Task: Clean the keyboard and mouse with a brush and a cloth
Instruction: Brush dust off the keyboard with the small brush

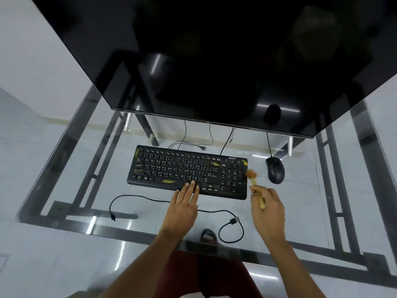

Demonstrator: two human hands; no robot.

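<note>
I see the keyboard [189,172] lying flat on the glass tabletop [64,168], below the dark monitor [214,61]. Yellowish bits of debris sit on its keys, at the left end, near the space bar and toward the right corner. My left hand [184,208] rests flat on the keyboard's near edge, its fingers [190,189] together and straight, gripping nothing. My right hand [268,209] is just right of the keyboard, its fingers clamped on the brush [254,181]; the bristles are blurred and touch or hover at the keyboard's right edge, I cannot tell which. The mouse [275,170] lies right of the keyboard, apart from the brush. A loose black cable [231,231] curls on the tabletop nearer me than the keyboard.
</note>
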